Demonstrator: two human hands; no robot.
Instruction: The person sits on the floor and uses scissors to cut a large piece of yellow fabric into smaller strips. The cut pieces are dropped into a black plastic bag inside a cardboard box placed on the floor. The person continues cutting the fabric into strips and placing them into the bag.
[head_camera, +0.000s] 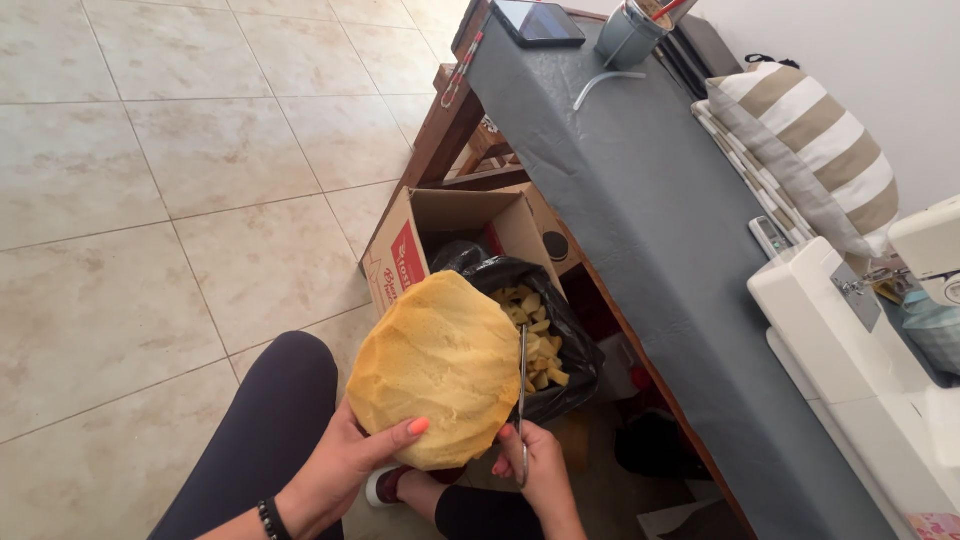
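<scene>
My left hand (345, 465) grips the lower left edge of a large rounded piece of yellow foam (440, 365), thumb on top. My right hand (535, 465) holds a pair of scissors (522, 385) whose blades run up along the foam's right edge. Just beyond the foam stands a cardboard box (455, 215) lined with a black plastic bag (570, 340) that contains several small yellow foam pieces (535, 345).
A long table under a grey cloth (660, 230) runs along the right, bearing a white sewing machine (860, 340), a striped cushion (810, 150), a grey-blue cup (628, 35) and a tablet (540, 22). Beige floor tiles (180, 180) spread to the left. My dark-trousered leg (260, 430) is below.
</scene>
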